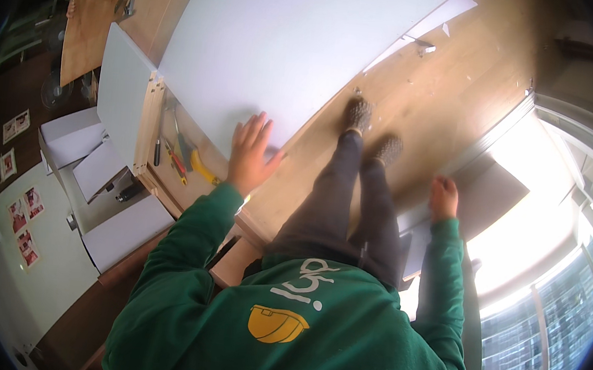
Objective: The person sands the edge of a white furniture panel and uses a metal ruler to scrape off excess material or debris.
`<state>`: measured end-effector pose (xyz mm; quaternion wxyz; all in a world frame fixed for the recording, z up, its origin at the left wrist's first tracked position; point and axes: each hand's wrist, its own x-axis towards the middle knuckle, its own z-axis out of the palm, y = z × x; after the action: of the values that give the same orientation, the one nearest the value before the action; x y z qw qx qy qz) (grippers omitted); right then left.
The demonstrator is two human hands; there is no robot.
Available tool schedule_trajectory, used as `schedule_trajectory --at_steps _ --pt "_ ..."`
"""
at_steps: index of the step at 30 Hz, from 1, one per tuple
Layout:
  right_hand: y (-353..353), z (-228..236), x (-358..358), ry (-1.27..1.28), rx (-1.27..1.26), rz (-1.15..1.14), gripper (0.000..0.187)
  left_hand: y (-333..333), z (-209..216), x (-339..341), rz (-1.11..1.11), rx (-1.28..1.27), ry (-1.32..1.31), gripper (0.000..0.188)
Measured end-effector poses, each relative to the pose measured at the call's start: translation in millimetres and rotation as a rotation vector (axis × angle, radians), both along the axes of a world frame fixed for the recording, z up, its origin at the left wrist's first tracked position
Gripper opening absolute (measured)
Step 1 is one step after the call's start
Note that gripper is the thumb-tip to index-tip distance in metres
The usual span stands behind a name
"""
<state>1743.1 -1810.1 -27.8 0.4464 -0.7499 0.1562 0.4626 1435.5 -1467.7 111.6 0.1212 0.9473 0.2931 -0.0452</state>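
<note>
A large white panel (289,34) stretches away in front of me over a wooden surface. Spread over its near end is my left hand (251,156), fingers apart and holding nothing; I cannot tell whether the palm presses on it. My right hand (443,199) is out to the right, beside a brown board (492,197). Its fingers are curled in, and whatever they may hold is hidden. Left of the panel lie a yellow-handled tool (202,167), probably a saw, red-and-yellow pliers (176,164) and a slim black-handled tool (157,152).
A white-faced board (123,90) with wooden edges stands at the left. White open boxes or drawers (120,232) are beside it. My feet (359,114) are on the wood-coloured floor (455,93), where small scraps and a metal piece (425,48) lie. Windows line the right.
</note>
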Motion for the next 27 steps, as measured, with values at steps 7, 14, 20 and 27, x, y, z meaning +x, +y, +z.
schedule_trajectory --at_steps 7,14,20,27 --pt "29.8 6.3 -23.1 0.224 0.173 -0.106 0.024 -6.2 -4.7 -10.3 0.035 -0.283 -0.152 0.042" --pt "106.8 88.2 -27.6 0.318 0.267 -0.211 0.033 76.8 -13.4 97.7 -0.133 -0.046 -0.441 0.045" --pt "115.8 62.2 -2.7 -0.392 0.39 0.134 0.031 204.9 -60.4 146.8 0.093 0.25 -0.434 0.054" --pt "238.3 151.4 48.6 -0.223 0.231 -0.1 0.031 205.2 -79.3 140.6 0.296 0.15 -0.198 0.068"
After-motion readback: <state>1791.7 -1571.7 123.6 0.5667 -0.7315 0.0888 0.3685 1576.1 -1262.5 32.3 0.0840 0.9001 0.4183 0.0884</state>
